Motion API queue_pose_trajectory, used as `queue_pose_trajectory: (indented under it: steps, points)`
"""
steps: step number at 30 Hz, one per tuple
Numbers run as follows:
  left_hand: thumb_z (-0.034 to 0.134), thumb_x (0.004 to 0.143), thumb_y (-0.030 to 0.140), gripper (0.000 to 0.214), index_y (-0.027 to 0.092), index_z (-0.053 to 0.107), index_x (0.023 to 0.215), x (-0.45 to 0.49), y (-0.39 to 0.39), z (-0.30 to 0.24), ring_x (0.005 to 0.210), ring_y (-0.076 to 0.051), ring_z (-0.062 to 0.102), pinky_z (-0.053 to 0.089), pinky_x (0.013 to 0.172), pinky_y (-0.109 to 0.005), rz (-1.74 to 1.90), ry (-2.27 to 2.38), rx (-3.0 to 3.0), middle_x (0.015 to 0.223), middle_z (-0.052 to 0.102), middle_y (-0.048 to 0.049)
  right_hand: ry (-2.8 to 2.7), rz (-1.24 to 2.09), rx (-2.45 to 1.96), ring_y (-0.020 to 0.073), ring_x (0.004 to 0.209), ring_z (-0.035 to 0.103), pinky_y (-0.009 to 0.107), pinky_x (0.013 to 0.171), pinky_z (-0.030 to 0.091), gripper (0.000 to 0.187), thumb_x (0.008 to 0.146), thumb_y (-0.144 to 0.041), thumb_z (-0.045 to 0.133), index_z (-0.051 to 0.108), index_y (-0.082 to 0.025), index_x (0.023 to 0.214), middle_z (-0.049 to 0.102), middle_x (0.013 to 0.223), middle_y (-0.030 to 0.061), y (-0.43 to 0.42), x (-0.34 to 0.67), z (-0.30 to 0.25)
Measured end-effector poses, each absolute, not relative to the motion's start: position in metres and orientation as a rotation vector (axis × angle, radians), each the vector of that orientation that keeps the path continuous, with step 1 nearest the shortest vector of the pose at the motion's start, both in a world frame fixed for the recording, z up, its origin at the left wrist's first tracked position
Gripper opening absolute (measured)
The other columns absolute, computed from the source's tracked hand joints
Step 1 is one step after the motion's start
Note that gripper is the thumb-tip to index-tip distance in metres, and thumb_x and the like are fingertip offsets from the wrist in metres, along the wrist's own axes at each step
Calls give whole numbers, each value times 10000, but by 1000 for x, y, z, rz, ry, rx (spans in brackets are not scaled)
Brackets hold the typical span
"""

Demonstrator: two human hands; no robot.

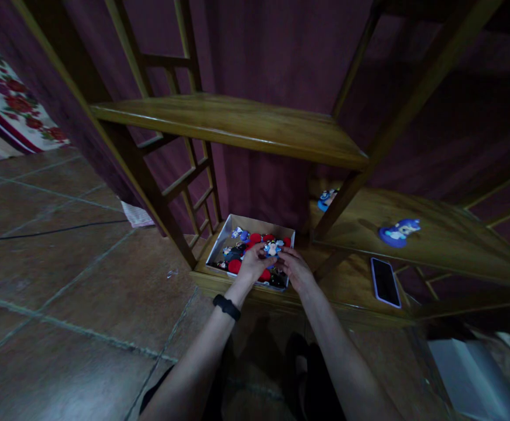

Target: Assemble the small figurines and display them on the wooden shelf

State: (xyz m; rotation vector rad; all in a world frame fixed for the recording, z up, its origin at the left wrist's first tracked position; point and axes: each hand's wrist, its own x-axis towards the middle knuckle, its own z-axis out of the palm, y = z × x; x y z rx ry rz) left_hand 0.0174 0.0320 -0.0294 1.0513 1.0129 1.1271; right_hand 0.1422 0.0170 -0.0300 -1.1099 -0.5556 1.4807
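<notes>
A shallow cardboard box (225,235) sits on the lowest board of a wooden shelf unit and holds several small figurines with red and blue bases. My left hand (254,263) and my right hand (296,268) meet over the box's near side. Together they pinch a small blue and white figurine (272,248) between their fingertips. A black band is on my left wrist.
On the middle shelf (448,245) to the right lie a blue figurine (399,231) and another (326,199) behind the post. A phone (385,282) lies face up on the bottom board. An upper shelf (237,120) overhangs the box. Tiled floor spreads left.
</notes>
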Motion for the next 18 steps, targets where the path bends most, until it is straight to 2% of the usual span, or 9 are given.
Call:
queue_pose_trajectory:
  steps: [9, 13, 18]
  points:
    - [760, 507, 160, 461, 142, 611, 942, 17, 36, -41, 703, -131, 586, 465, 670, -249, 1188, 1072, 1090, 736, 639, 2, -570, 1497, -1125, 122, 664, 636, 247, 632, 513, 189, 650, -203, 681, 621, -196, 828, 694, 793, -2, 17, 142, -31]
    - [743, 517, 131, 401, 146, 624, 900, 16, 37, -41, 744, -150, 597, 466, 700, -261, 1185, 1153, 1220, 778, 660, -20, -569, 1495, -1130, 127, 658, 635, 258, 634, 509, 201, 646, -223, 691, 617, -190, 831, 691, 782, 5, 18, 141, -30]
    - [694, 585, 157, 333, 164, 624, 911, 15, 33, -35, 712, -155, 599, 462, 665, -258, 1107, 1223, 1474, 792, 668, -25, -592, 1475, -1125, 124, 664, 625, 246, 622, 493, 207, 623, -243, 711, 621, -184, 799, 691, 795, 10, 18, 142, -32]
